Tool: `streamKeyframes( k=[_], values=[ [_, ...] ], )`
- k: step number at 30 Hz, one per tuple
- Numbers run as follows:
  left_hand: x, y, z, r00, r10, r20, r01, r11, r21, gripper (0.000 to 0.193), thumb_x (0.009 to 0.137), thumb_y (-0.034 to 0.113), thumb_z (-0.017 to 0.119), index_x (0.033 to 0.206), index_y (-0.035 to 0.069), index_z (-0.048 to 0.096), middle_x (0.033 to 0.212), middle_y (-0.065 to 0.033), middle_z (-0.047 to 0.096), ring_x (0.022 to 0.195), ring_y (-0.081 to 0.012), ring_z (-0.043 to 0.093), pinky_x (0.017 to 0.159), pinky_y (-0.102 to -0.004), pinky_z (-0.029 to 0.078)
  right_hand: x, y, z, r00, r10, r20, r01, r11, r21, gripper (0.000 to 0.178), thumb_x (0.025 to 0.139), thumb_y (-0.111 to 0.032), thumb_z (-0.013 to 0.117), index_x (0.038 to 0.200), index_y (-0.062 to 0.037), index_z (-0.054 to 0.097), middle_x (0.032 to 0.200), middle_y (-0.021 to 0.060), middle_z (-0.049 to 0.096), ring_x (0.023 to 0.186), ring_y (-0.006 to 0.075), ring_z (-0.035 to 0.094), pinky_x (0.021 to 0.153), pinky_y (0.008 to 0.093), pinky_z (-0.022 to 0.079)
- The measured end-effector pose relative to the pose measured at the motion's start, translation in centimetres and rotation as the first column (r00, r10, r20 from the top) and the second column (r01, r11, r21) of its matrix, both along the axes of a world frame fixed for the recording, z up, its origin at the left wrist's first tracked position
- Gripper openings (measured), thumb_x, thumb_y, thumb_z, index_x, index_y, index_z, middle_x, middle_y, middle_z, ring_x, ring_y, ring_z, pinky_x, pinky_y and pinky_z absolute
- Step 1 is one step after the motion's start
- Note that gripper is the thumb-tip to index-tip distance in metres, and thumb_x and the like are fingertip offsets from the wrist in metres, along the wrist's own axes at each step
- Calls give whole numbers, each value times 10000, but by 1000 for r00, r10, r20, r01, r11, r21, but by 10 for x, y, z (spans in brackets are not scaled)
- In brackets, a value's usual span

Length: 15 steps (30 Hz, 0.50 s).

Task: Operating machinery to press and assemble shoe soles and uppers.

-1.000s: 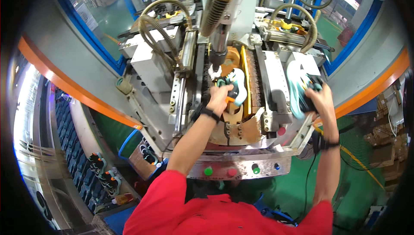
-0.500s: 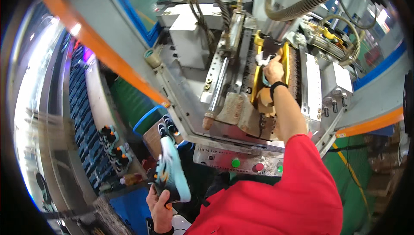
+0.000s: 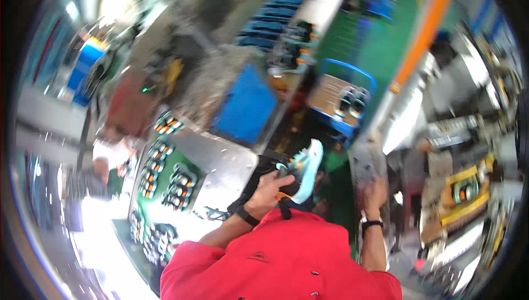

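My left hand (image 3: 267,191) is closed around a sneaker (image 3: 307,172) with a pale mint sole and a black and orange upper, held tilted in front of my body. My right hand (image 3: 376,192) is at the front panel of the machine (image 3: 361,165), on my right. Motion smears its fingers, so I cannot make out their shape or whether they touch the panel. Behind that hand, a dark and mint shoe (image 3: 467,190) sits between the yellow pads (image 3: 465,220) of the machine.
A blue-railed cart (image 3: 325,99) carries a pair of shoes (image 3: 351,103). On my left, a metal-edged bench (image 3: 228,168) holds several shoes (image 3: 179,187). A blurred person's hand (image 3: 102,169) is beyond it. An orange post (image 3: 424,33) stands by the machine.
My view has swung left, toward the bench. My right hand has left the shoe between the yellow pads and come down to the front panel. The sneaker stays in my left hand.
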State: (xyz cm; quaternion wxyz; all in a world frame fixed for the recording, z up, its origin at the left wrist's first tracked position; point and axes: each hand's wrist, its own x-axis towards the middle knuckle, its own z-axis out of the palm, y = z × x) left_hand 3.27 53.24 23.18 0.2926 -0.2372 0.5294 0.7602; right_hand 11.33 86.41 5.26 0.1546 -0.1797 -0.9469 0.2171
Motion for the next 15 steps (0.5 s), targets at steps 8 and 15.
streamKeyframes(
  k=[8, 15],
  values=[
    [45, -154, -84, 790, 613, -11, -603, 774, -193, 255, 790, 44, 726, 987, -82, 624, 899, -119, 660, 791, -218, 650, 724, -350, 540, -44, 16, 13, 988, -13, -155, 0, 997, -80, 156, 814, -20, 590, 964, 16, 612, 810, 105, 542, 727, 227, 538, 681, 339, 456],
    [24, -342, -192, 539, 818, -201, -828, 472, -302, 359, 711, 28, 726, 1015, -52, 552, 969, -155, 634, 758, -260, 651, 674, -371, 552, -260, -142, 289, 691, 556, -462, -601, 797, 61, 113, 874, 21, 589, 978, -13, 614, 834, 82, 597, 693, 169, 550, 597, 306, 444]
  ],
)
